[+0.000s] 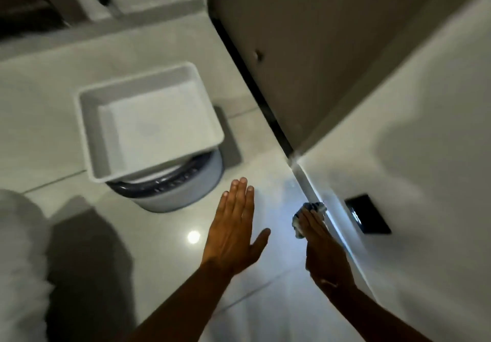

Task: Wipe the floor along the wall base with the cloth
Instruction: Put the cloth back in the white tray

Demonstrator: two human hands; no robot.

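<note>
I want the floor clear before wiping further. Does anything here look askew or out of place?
Yes. The white tray sits crooked on the round grey tub, overhanging its rim. Otherwise nothing looks spilled. The right hand presses the cloth at the wall base.

My cloth (309, 215) is soft, crumpled fabric; the floor (170, 235) is glossy, smooth tile; the bin (148, 126) looks like smooth matt plastic.
</note>
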